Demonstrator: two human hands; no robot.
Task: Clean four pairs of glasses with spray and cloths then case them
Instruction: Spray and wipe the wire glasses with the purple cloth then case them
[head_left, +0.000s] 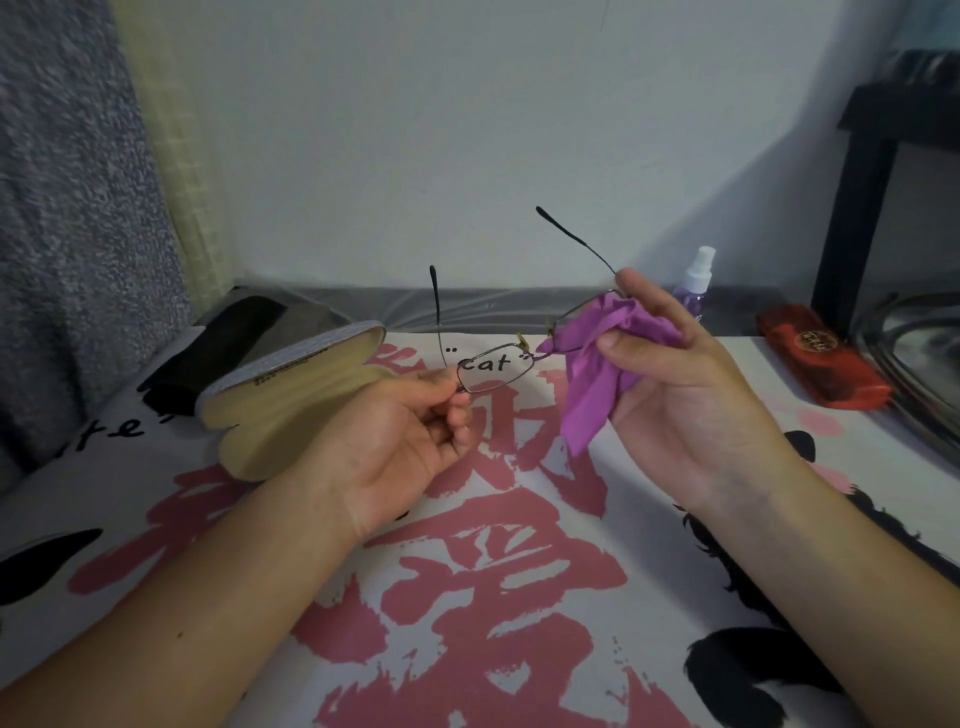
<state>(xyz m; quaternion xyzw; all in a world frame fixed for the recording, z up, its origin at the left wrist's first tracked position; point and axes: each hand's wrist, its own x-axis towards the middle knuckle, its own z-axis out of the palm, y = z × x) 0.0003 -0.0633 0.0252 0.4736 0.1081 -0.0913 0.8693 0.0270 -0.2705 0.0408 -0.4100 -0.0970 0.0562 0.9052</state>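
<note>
Thin wire-framed glasses with rectangular lenses and slim black-tipped temples, both unfolded and pointing up and away, raised above the middle of the desk. Soft purple cloth, crumpled and draping downward, wrapped over the right-side lens. Smooth printed covering on the desk, bold pink brush characters and black shapes, the word "cat" readable through the bare lens. Open hard glasses case at left, grey textured shell, pale beige lining, nothing visible inside. Behind it a dark soft pouch lying flat, contents not discernible. Small clear spray bottle with white nozzle and purplish liquid standing near the back wall, partly hidden behind the fingers. Closed red oblong case with a round gold emblem at right, beside a shiny metal tray. Left hand palm-up, fingers curled, pinching the lower corner of the bare lens rim. Right hand with thumb and fingers closed around the cloth and the lens within it.
</note>
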